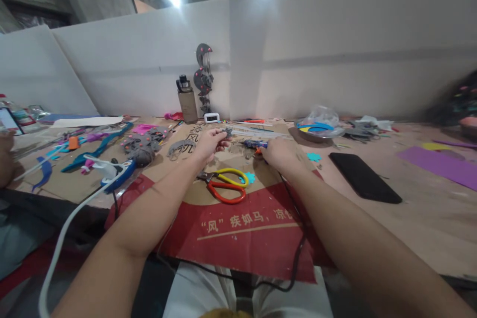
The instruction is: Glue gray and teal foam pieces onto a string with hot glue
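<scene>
glue gun (256, 144) is gripped in the right hand (280, 155) over the far half of the cardboard sheet (246, 253); a small grey piece (228, 132) is pinched in the left hand (211, 147). its nozzle is best kept off the fingertips. nearer the sheet's front edge, scissors (225, 185) are left between the forearms; a black cord (299, 252) is draped there.

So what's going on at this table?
Someone works with both hands: the left hand holds a small grey piece, and the right hand holds a blue tool, apparently a glue gun, close by. Scissors with red and yellow handles lie nearer on the cardboard, and a black phone lies to the right.
</scene>
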Demonstrator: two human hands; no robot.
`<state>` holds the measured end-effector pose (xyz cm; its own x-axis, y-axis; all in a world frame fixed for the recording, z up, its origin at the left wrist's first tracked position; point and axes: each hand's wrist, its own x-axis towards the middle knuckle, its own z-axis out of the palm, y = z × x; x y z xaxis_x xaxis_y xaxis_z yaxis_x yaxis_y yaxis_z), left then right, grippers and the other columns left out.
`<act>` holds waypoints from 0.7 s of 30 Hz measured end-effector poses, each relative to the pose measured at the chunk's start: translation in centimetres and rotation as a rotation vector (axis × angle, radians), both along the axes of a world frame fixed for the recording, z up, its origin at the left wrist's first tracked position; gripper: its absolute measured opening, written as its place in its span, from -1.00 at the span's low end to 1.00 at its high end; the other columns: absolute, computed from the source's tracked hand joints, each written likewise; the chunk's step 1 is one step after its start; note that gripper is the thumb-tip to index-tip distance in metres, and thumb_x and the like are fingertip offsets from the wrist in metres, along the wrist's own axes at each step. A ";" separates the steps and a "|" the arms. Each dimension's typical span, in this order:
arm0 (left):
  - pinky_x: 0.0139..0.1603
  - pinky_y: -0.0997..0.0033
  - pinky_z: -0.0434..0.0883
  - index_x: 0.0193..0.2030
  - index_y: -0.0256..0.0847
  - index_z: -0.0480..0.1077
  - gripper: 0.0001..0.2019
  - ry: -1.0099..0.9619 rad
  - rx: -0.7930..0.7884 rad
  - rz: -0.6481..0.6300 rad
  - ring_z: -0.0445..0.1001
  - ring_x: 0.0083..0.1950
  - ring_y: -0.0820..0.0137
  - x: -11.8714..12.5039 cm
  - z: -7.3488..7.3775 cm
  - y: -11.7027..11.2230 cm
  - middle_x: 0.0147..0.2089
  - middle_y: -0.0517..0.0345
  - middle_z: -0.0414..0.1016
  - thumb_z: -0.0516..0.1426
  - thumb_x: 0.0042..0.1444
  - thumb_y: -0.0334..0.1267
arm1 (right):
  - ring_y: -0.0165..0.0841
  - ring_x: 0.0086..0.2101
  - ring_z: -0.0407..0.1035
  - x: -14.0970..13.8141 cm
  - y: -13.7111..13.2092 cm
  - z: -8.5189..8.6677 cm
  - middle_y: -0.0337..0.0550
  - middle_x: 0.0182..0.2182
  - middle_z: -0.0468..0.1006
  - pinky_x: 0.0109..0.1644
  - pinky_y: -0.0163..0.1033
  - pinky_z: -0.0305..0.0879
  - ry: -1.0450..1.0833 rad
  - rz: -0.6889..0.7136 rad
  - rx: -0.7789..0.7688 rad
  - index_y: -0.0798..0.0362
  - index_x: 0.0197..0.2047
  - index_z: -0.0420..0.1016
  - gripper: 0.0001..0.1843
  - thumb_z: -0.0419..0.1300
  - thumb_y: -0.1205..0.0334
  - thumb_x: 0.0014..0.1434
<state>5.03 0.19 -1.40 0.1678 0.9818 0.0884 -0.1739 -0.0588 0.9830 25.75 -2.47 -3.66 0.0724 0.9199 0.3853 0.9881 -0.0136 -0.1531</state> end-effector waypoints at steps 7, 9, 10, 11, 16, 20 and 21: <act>-0.63 0.67 0.18 -0.38 -0.27 0.33 -0.84 -0.033 0.054 0.062 0.35 -0.59 0.61 -0.6 0.1 0.3 -0.46 0.13 0.49 0.24 -0.09 -0.33 | -0.37 -0.39 0.33 -2.2 -0.3 1.7 -0.07 -0.38 0.53 -0.28 -0.30 0.17 0.347 0.349 0.123 0.11 -0.32 0.49 -0.76 0.02 0.23 0.16; -0.63 0.67 0.19 -0.38 -0.27 0.34 -0.84 -0.050 0.071 0.078 0.36 -0.58 0.61 -1.2 0.6 0.5 -0.44 0.14 0.49 0.24 -0.10 -0.33 | -0.40 -0.42 0.31 -3.4 -1.1 2.2 -0.12 -0.41 0.52 -0.31 -0.32 0.13 0.342 0.452 0.108 0.11 -0.35 0.49 -0.76 0.01 0.24 0.17; -0.63 0.66 0.19 -0.38 -0.26 0.35 -0.85 -0.065 0.088 0.100 0.36 -0.57 0.60 -1.6 0.8 0.6 -0.44 0.14 0.49 0.23 -0.10 -0.33 | -0.40 -0.42 0.30 -4.1 -1.8 2.4 -0.14 -0.42 0.52 -0.32 -0.32 0.12 0.331 0.504 0.099 0.10 -0.36 0.48 -0.74 0.00 0.24 0.18; -0.63 0.65 0.20 -0.37 -0.26 0.35 -0.85 -0.080 0.098 0.128 0.37 -0.57 0.59 -2.0 1.0 0.7 -0.44 0.16 0.49 0.23 -0.10 -0.33 | -0.40 -0.41 0.31 -4.9 -2.5 2.6 -0.14 -0.42 0.52 -0.31 -0.33 0.12 0.309 0.559 0.082 0.10 -0.35 0.48 -0.73 -0.01 0.23 0.20; -0.63 0.66 0.20 -0.37 -0.25 0.33 -0.84 -0.139 0.122 0.220 0.38 -0.56 0.60 -3.6 1.7 1.2 -0.47 0.25 0.44 0.22 -0.13 -0.39 | -0.28 -0.24 0.36 -8.6 -6.6 2.1 0.01 -0.22 0.51 -0.19 -0.28 0.18 0.034 0.694 -0.114 0.11 -0.14 0.45 -0.70 0.12 0.11 0.13; -0.63 0.66 0.21 -0.40 -0.27 0.31 -0.85 -0.200 0.119 0.233 0.33 -0.60 0.62 -4.1 2.2 1.2 -0.50 0.23 0.43 0.22 -0.12 -0.41 | -0.16 -0.12 0.33 -10.0 -8.0 0.6 0.12 -0.13 0.45 -0.11 -0.19 0.21 -0.161 0.703 -0.149 0.14 -0.07 0.39 -0.69 0.11 0.18 0.13; -0.63 0.65 0.21 -0.40 -0.27 0.31 -0.85 -0.222 0.123 0.234 0.31 -0.62 0.62 -4.2 2.3 1.2 -0.51 0.23 0.43 0.22 -0.12 -0.41 | -0.16 -0.13 0.33 -10.1 -8.0 0.3 0.12 -0.14 0.45 -0.12 -0.19 0.22 -0.177 0.714 -0.146 0.15 -0.08 0.39 -0.70 0.09 0.20 0.14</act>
